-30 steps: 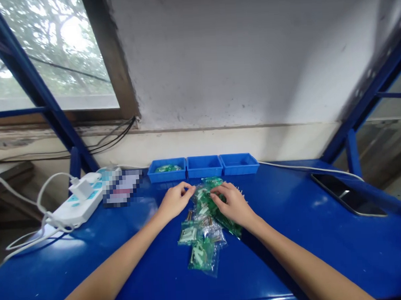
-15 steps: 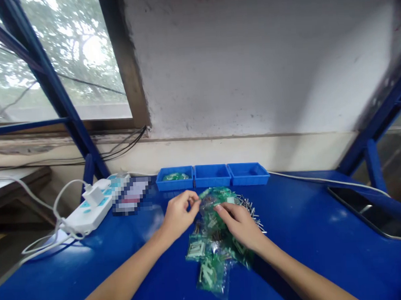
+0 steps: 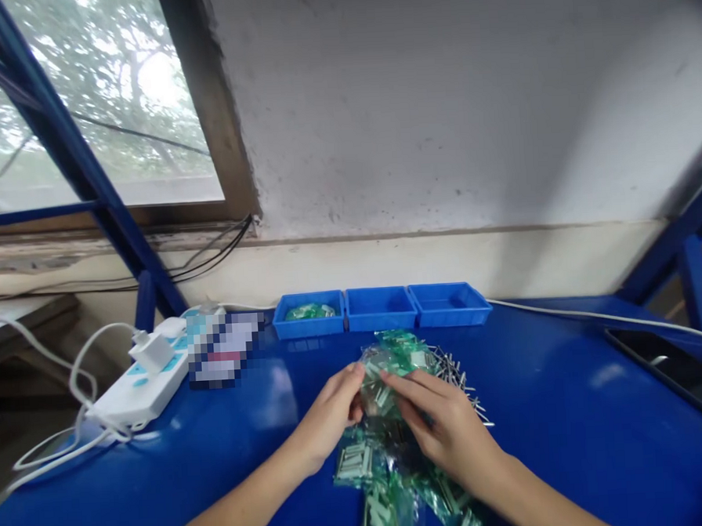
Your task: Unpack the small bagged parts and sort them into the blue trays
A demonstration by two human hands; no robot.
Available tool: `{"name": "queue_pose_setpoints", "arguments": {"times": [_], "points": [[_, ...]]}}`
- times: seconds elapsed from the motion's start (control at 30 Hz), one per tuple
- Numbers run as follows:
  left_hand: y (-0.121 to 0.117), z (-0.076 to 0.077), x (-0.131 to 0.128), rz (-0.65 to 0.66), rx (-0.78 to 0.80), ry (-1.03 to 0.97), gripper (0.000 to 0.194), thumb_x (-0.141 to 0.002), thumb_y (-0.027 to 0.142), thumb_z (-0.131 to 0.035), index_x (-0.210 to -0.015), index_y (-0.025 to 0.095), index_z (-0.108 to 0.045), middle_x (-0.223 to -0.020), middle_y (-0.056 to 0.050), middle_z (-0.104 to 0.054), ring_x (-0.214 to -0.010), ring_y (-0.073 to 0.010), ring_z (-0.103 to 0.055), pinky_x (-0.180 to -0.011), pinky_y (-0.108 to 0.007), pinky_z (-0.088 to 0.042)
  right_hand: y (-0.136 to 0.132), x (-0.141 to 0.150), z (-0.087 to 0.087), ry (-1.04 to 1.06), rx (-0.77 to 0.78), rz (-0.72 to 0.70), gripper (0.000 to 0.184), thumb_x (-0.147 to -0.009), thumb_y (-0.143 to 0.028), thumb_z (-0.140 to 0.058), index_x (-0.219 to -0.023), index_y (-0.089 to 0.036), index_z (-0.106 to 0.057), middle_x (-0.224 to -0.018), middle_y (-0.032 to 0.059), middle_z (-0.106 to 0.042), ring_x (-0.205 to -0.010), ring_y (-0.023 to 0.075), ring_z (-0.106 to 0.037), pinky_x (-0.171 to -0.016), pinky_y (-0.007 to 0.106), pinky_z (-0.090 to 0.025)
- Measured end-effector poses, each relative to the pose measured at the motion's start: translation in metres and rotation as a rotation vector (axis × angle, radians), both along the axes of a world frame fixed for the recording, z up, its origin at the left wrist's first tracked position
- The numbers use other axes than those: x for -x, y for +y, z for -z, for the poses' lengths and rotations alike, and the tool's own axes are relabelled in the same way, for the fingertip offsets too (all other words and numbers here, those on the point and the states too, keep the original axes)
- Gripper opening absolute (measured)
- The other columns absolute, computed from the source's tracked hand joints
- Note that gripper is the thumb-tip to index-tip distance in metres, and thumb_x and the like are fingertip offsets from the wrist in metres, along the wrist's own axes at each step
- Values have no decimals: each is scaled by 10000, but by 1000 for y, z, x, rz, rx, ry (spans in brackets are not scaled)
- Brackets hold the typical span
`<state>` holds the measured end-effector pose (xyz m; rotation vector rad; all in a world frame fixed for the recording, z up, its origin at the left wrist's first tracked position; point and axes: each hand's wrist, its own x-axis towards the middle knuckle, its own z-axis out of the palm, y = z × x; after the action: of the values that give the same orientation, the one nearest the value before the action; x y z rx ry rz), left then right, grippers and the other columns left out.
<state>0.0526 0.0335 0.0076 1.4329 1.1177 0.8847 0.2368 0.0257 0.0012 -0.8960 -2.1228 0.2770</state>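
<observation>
A small clear plastic bag (image 3: 377,393) with green tint and pale pieces inside is held up between my two hands. My left hand (image 3: 336,409) pinches its left edge with thumb and fingers. From the other side, my right hand (image 3: 450,415) has its fingertips closed on the bag; the exact grip is partly hidden. Beneath and in front lie several similar bags, among them one with pale strips (image 3: 354,461) and another (image 3: 381,516) nearer to me. Just beyond my right hand a heap of thin metal pins (image 3: 458,379) spreads over the blue table (image 3: 547,410).
Three blue bins stand in a row at the back: the left bin (image 3: 309,328) contains green bags, beside the middle bin (image 3: 381,320) and right bin (image 3: 451,316). A white power strip (image 3: 140,396) with cables and a blurred phone-like item (image 3: 226,352) lie left. A black phone (image 3: 674,372) lies right.
My hands have come together on the bag, with the left fingers now at its left edge. The view has shifted slightly, so the table things appear a little lower and wider apart.
</observation>
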Motion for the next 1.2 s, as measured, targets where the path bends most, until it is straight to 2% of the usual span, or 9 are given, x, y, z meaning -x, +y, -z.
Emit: {"name": "queue_pose_setpoints", "arguments": {"times": [0.17,0.27,0.4,0.6,0.73,0.83,0.93,1.07,1.2], "points": [[1,5,3,-92,-371,184,173,-897,345,-471,-844,183,-503,-683,32,-444,-600,-105,-427,-564,-221,-351,-4,3,-7,50,216,66,295,-861,-190,-446,-1094,-240,-620,-1203,105,-470,-1079,214,-500,-842,338,-473],[-1,5,7,-68,-680,296,65,-891,205,-477,-912,198,-537,-818,-11,-507,-690,-124,-482,-621,-238,-386,-2,3,-16,146,355,138,273,-889,-350,-448,-802,-201,-658,-962,76,-525,-933,203,-536,-789,337,-468],[-4,5,7,44,-900,362,236,-865,61,-436,-968,231,-562,-901,-32,-498,-819,-145,-506,-710,-262,-409,0,1,-22,254,548,120,377,-890,-423,-439,-645,-180,-591,-659,0,-469,-624,133,-480,-577,257,-412],[-8,-6,1,105,-457,306,273,-803,240,-598,-1065,236,-520,-1030,-52,-495,-952,-194,-482,-747,-288,-409,-1,-1,-11,288,339,153,180,-878,-276,-491,-867,-186,-646,-686,7,-524,-622,132,-503,-569,250,-413],[-8,-10,-3,27,20,-72,403,-909,518,-338,-897,175,-549,-814,-42,-538,-733,-149,-501,-605,-249,-390,-5,-1,-9,165,34,45,269,-879,-122,-454,-1068,-206,-625,-883,66,-567,-757,150,-549,-636,271,-457],[-9,-10,-4,0,122,-126,393,-899,517,-378,-838,170,-553,-689,-4,-511,-613,-116,-478,-540,-222,-358,-8,0,-7,54,-113,54,357,-855,-53,-433,-1100,-232,-620,-995,97,-528,-855,179,-543,-635,294,-472],[-1,-19,1,-63,-244,113,253,-886,399,-478,-840,178,-593,-709,-4,-554,-625,-123,-500,-567,-235,-385,-8,0,-5,10,-154,127,381,-828,-30,-418,-1039,-252,-645,-1153,117,-445,-1041,238,-495,-711,354,-498],[28,-56,20,-441,-1002,474,180,-876,279,-509,-972,199,-639,-885,-43,-627,-815,-182,-553,-768,-318,-428,-6,-1,-7,42,-43,168,295,-829,-99,-464,-1034,-232,-629,-1188,121,-393,-1086,256,-475,-775,382,-511],[49,-69,32,-608,-1069,887,341,-860,320,-532,-1160,163,-569,-1101,-133,-562,-1038,-301,-484,-877,-443,-389,-2,-5,-10,50,6,195,201,-849,-200,-506,-1012,-238,-617,-1159,110,-402,-1061,256,-488,-763,370,-513]]}}
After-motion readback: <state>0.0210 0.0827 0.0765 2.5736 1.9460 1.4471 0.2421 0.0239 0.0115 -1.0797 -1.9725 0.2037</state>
